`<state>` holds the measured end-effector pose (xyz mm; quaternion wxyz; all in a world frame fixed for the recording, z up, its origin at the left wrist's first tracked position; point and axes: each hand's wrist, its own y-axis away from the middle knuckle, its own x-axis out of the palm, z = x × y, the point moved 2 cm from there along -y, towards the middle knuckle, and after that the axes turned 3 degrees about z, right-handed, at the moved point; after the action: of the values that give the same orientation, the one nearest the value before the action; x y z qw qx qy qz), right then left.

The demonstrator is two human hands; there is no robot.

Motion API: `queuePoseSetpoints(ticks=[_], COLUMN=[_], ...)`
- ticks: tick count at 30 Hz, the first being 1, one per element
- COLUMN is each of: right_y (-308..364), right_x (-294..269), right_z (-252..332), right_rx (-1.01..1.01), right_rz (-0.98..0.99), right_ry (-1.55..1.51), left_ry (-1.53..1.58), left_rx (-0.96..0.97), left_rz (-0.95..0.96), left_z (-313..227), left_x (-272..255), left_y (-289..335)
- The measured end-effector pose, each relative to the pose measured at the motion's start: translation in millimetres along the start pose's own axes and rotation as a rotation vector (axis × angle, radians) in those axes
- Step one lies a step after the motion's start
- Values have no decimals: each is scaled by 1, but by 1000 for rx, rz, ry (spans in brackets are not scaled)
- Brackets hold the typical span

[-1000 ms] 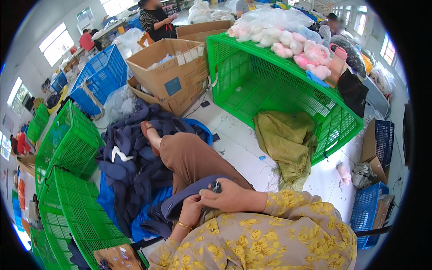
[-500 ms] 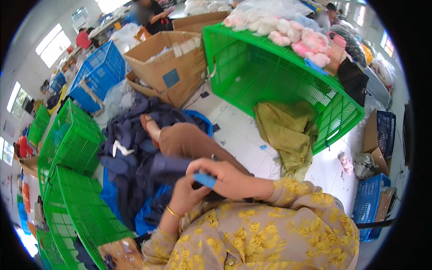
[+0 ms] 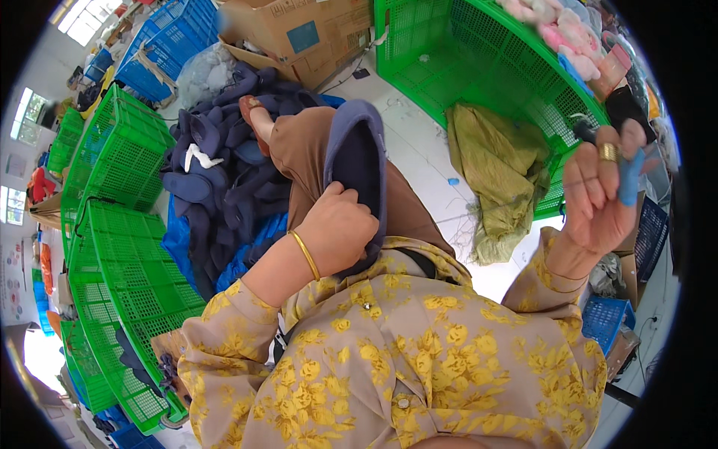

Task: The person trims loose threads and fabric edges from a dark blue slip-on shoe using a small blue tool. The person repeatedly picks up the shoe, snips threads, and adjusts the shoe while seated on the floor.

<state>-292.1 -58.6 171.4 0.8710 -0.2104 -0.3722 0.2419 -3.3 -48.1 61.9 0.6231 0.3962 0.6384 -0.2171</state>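
Note:
My left hand (image 3: 338, 228) is closed on the edge of a navy slipper (image 3: 363, 135), a soft fabric one with its opening facing up. The slipper stands over my lap, against my brown trousers. Off to the right, my right hand (image 3: 602, 191) is raised well apart from it, fingers curled together. Blue tape wraps one of its fingers and a gold ring sits on another. A small dark thing (image 3: 584, 130) shows at its fingertips, too blurred to name. A heap of navy slippers (image 3: 224, 161) lies on the left, with a white strip (image 3: 200, 157) on top.
Green plastic crates (image 3: 112, 172) line the left side. A large green crate (image 3: 479, 71) lies on its side ahead, an olive cloth sack (image 3: 497, 183) spilling from it. A cardboard box (image 3: 307, 37) and a blue crate (image 3: 168, 49) stand at the back; pink plush pieces (image 3: 572, 41) lie at far right.
My hands were together over my lap; the right has swung far out to the right and up. The slipper now stands upright in my left hand. The view has tilted down.

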Motion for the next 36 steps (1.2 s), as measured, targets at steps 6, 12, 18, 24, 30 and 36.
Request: queuePoseSetpoints(ticks=[6, 12, 18, 24, 30, 36], right_y=[30, 46, 52, 56, 53, 53], right_x=[-23, 0, 0, 0, 0, 1], right_z=[-89, -167, -176, -173, -174, -180], right_rx=[246, 597, 572, 610, 646, 627], right_rz=[-281, 232, 467, 533, 583, 602], right_ry=[485, 927, 1030, 994, 973, 971], left_ry=[29, 346, 822, 866, 957, 910], left_rx=[-84, -363, -467, -403, -414, -392], left_rz=[-471, -532, -575, -576, -588, -584], left_z=[-5, -11, -15, -11, -8, -8], left_x=[-5, 25, 40, 45, 54, 51], left_y=[22, 55, 63, 65, 66, 65])
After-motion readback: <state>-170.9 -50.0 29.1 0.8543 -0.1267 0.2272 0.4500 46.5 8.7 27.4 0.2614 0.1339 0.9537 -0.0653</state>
